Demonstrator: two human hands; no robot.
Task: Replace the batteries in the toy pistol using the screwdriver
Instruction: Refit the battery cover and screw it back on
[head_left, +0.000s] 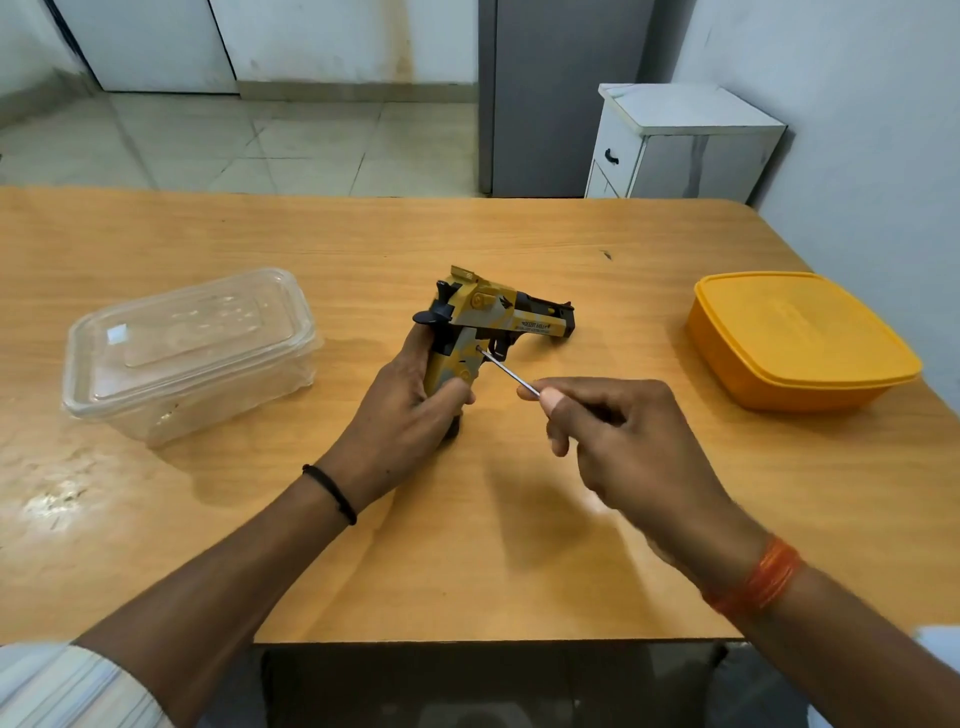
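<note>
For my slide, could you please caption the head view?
Left hand grips toy pistol; right hand sets screwdriver at its grip.

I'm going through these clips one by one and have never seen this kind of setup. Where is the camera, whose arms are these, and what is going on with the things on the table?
There is no robot here. One wide-angle camera sits on a person's head and looks forward and down, so the two arms reaching in from the bottom are that person's own.

The left hand grips the handle of a yellow and grey toy pistol, held just above the wooden table with its barrel pointing right. The right hand pinches a small screwdriver; its thin metal shaft reaches to a spot on the pistol's grip, apparently a screw.

A clear plastic container with its lid on stands at the left, and a closed yellow container at the right. No batteries show.
</note>
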